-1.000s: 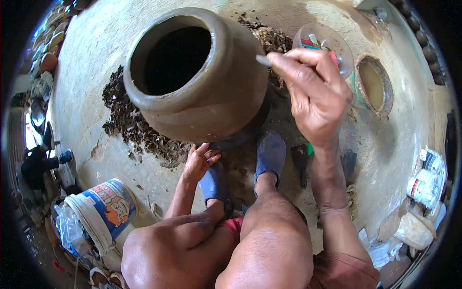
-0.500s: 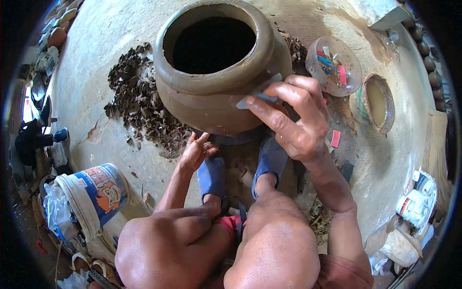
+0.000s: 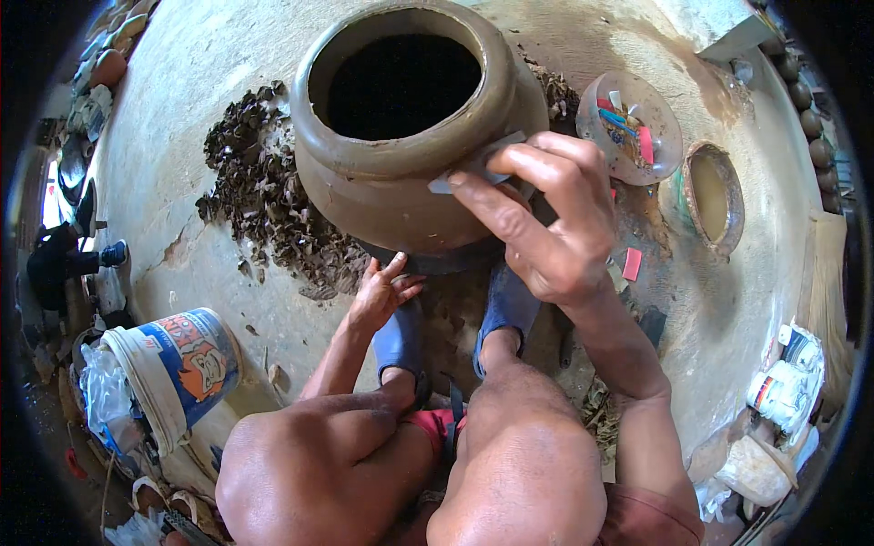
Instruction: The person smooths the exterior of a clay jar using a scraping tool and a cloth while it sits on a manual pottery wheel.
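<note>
A large brown clay pot (image 3: 373, 202) with a thick rounded rim and a dark inside stands in front of my feet, on a dark round base (image 3: 428, 261). My right hand (image 3: 560, 223) pinches a thin, pale, translucent scraper (image 3: 469, 170) between thumb and fingers and holds it against the pot's right shoulder, just under the rim. Low at the front of the pot, my left hand (image 3: 387, 293) is at the edge of the dark base, fingers apart and touching it. Nothing shows in the left hand.
Dark clay scraps (image 3: 259, 177) lie heaped left of the pot. To the right are a plastic bowl (image 3: 669, 136) of small tools, a basin of cloudy water (image 3: 742, 205) and a pink piece (image 3: 632, 264). A white bucket (image 3: 150, 400) stands at lower left.
My right hand has moved slightly left along the pot's shoulder with the scraper. The left hand has shifted slightly right along the base.
</note>
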A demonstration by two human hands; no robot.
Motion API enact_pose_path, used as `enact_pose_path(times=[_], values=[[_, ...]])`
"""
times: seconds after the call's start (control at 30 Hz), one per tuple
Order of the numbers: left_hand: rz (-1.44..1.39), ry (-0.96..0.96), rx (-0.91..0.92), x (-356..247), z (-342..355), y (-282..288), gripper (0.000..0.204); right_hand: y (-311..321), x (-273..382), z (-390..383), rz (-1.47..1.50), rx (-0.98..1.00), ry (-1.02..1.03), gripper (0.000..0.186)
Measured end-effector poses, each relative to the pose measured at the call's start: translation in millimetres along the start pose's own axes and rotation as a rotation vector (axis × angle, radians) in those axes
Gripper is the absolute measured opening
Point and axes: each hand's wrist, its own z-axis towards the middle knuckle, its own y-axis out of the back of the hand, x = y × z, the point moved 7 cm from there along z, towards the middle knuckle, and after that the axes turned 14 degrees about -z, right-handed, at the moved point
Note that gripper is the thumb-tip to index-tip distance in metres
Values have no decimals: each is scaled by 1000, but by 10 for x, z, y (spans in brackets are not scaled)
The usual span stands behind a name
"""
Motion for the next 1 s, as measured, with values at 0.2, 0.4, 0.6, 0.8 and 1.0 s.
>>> enact_pose_path(times=[0.2, 0.4, 0.6, 0.8, 1.0], values=[[-50, 22, 5, 48, -9, -15, 65, -20, 130, -352, 84, 132, -69, 37], [-1, 9, 9, -53, 41, 17, 57, 42, 57, -841, 118, 324, -79, 32], [140, -29, 51, -449, 266, 387, 33, 9, -746, -353, 11, -77, -448, 24], [240, -69, 86, -728, 371, 358, 39, -418, -1122, -55, 226, -6, -473, 22], [208, -125, 90, -820, 385, 410, 44, -245, -740, -78, 171, 50, -462, 21]])
